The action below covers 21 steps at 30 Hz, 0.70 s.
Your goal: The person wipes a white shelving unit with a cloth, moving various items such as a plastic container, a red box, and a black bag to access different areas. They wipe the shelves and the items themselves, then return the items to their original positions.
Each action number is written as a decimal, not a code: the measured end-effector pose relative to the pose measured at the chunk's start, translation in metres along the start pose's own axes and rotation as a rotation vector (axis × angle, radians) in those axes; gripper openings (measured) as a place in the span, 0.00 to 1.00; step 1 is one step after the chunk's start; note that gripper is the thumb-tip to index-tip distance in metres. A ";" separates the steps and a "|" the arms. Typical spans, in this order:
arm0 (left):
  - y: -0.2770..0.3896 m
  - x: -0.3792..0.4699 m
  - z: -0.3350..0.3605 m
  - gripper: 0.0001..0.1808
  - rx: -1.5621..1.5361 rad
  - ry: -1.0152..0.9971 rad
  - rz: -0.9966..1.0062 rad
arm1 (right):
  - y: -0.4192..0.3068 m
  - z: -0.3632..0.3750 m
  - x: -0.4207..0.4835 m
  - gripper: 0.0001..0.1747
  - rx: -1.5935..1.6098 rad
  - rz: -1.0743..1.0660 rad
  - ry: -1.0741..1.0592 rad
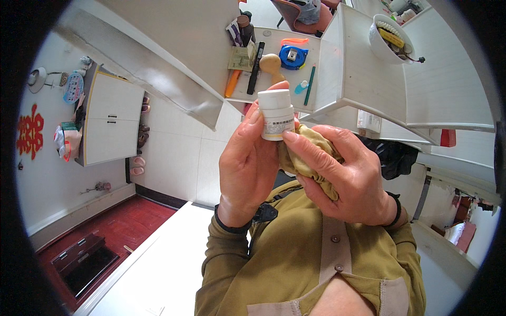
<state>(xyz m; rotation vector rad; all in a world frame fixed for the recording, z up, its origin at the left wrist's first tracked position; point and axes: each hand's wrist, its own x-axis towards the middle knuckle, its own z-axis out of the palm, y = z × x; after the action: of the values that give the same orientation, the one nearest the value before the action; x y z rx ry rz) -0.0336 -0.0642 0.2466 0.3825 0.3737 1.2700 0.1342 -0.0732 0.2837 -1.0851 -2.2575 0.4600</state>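
My left hand (247, 160) grips a small white plastic bottle (276, 103) with a white cap, its printed label facing me. In my right hand (350, 177) is a crumpled olive-gold cloth (314, 144), and a fingertip of that hand touches the bottle's lower edge. Both hands are close together in front of my chest. Just beyond them on a pale shelf (290, 93) lie a blue tape measure (290, 63), a wooden gourd-shaped piece (270, 63), a black marker (256, 69), an orange-handled tool (233, 83) and a green pencil (310, 85).
A white bowl (373, 41) of small items stands on the right-hand shelf unit (367, 81). Below it hangs a black plastic bag (399, 160). A brown bottle (246, 31) and a banknote (239, 59) are at the shelf's left. Shoes line a white cabinet (112, 136).
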 end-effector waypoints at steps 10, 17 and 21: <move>-0.004 0.000 -0.010 0.32 -0.144 0.000 0.002 | -0.001 -0.001 -0.003 0.35 -0.005 0.011 -0.012; 0.009 0.011 -0.042 0.25 0.111 0.112 0.137 | 0.010 -0.005 -0.001 0.35 0.143 0.010 0.021; 0.011 0.022 -0.083 0.24 0.740 0.329 0.331 | 0.024 -0.005 -0.018 0.34 0.160 0.082 -0.005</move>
<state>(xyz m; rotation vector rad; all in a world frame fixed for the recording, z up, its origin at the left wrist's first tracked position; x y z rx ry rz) -0.0759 -0.0341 0.1776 0.8910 1.1076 1.4924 0.1604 -0.0724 0.2690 -1.0975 -2.1451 0.6661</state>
